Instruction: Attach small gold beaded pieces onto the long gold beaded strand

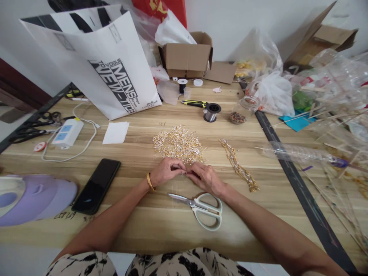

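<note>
My left hand (167, 171) and my right hand (204, 177) meet at their fingertips above the wooden table, both in a pinch. What sits between the fingers is too small to make out. Just beyond them lies a loose heap of gold and clear beaded strands (179, 142), its near edge close to my knuckles. To the right, a bundle of similar gold beaded strands (238, 167) is laid out lengthwise. Scissors (205, 210) with pale handles rest just below my right hand, their blades nearly together and pointing left.
Left of my forearm lie a black phone (97, 186) and a purple device (37, 199). A white paper bag (103, 65) stands behind. Wire spools (212, 112), a cutter knife (194, 103), a jar of beads (238, 117) and a cardboard box (186, 57) line the back. Plastic bottles and sticks crowd the right.
</note>
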`<move>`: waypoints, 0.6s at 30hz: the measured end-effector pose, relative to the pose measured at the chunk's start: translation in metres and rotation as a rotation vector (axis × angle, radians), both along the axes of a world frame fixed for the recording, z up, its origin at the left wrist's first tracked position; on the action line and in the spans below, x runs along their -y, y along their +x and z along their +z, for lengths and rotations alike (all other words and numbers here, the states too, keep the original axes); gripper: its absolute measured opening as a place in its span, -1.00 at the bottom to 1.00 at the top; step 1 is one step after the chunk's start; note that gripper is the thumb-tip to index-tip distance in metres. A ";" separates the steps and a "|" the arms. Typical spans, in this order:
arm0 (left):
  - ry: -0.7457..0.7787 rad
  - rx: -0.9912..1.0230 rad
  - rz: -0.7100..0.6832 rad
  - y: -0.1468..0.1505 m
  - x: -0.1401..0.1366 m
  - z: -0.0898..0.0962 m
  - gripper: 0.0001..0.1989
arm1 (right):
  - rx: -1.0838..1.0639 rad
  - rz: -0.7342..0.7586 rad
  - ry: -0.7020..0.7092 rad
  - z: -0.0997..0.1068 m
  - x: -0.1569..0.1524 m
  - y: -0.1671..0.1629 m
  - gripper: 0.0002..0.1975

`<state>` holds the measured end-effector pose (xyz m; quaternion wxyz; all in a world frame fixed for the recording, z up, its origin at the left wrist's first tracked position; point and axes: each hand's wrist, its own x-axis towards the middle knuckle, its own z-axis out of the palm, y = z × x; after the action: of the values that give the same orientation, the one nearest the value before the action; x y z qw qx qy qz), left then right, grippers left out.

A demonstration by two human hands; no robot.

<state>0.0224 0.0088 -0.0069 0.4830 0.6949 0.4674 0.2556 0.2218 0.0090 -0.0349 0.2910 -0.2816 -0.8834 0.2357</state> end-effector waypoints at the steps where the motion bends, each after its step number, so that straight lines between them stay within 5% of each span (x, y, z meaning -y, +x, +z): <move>1: 0.009 -0.009 -0.012 -0.001 0.000 0.000 -0.90 | -0.001 -0.001 0.002 0.000 0.000 0.000 -0.93; 18: 0.001 -0.075 -0.090 -0.005 0.000 0.005 -0.84 | 0.028 -0.003 0.017 -0.001 -0.001 0.001 -0.94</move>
<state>0.0179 0.0093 -0.0016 0.4761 0.7245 0.4532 0.2076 0.2232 0.0098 -0.0357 0.2811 -0.2836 -0.8890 0.2240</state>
